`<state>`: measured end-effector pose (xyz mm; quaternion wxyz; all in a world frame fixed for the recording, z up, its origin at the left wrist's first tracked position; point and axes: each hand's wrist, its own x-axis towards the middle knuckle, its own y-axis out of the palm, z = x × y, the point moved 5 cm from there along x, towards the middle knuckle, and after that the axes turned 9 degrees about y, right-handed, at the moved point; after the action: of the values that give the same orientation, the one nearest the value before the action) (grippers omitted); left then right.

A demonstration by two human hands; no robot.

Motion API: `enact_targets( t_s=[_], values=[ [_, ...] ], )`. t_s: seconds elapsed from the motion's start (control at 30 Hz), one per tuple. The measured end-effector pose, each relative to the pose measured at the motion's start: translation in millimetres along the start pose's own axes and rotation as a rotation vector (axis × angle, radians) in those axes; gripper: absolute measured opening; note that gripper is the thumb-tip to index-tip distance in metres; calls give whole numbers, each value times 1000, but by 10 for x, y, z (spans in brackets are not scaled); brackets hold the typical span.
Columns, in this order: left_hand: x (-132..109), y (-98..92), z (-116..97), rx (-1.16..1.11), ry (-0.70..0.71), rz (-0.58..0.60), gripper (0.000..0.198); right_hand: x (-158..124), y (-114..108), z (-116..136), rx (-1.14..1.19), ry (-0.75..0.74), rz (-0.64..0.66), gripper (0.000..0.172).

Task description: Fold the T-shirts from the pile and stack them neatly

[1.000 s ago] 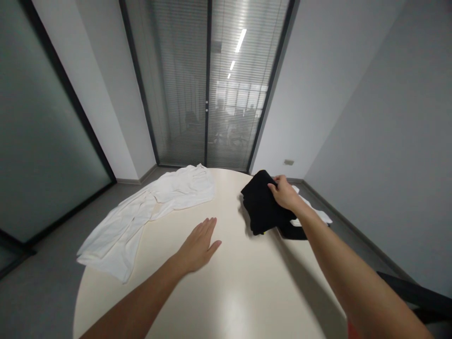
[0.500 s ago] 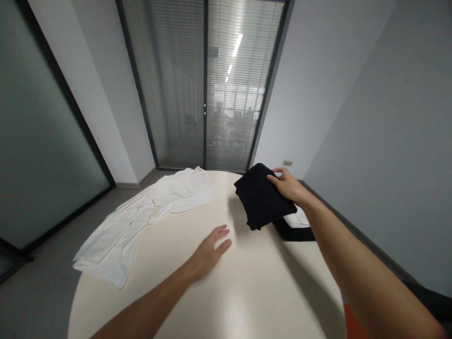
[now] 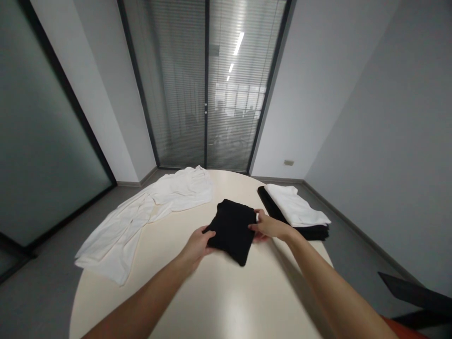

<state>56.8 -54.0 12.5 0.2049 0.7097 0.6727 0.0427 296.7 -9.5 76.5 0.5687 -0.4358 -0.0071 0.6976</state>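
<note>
Black cloth has shifted leftward, gripped by left hand and right hand, between white garment and stack.

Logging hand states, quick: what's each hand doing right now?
Left hand: closed on the near left edge of the folded black cloth.
Right hand: closed on the same cloth's right edge.

"What's lying along the left edge of the surface?"
"A white garment. Near the right edge, a white cloth is topping dark ones."
"Past the far edge?"
"Blinds are hanging; dim shapes, perhaps chairs, are showing through."
</note>
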Motion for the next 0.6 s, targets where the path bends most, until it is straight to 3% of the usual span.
enact_targets(
  t_s=[0.07, 0.13, 0.2, 0.27, 0.37, 0.47, 0.53, 0.6],
  values=[
    [76, -144, 1, 157, 32, -99, 46, 61, -56, -110, -181, 21, -28, 54],
    [131, -235, -55, 313, 106, -166, 52, 139, -198, -82, -339, -60, -249, 41],
    [162, -283, -111, 381, 149, -198, 56, 231, -282, 2, -402, -172, -439, 43],
    [178, -318, -123, 341, 135, -213, 62, 348, -255, 66, -389, -272, -469, 47],
    [206, -351, -113, 222, 150, -191, 78, 460, -153, 87, -387, -324, -416, 42],
    [259, -417, -164, 285, 295, -196, 83, 357, -129, 35, -406, -254, -373, 29],
    [308, -473, -190, 363, 350, -213, 82, 190, -88, -32, -395, -163, -175, 29],
    [361, -498, -193, 424, 372, -177, 78, -30, 31, -110, -376, -48, 200, 37]
  ],
)
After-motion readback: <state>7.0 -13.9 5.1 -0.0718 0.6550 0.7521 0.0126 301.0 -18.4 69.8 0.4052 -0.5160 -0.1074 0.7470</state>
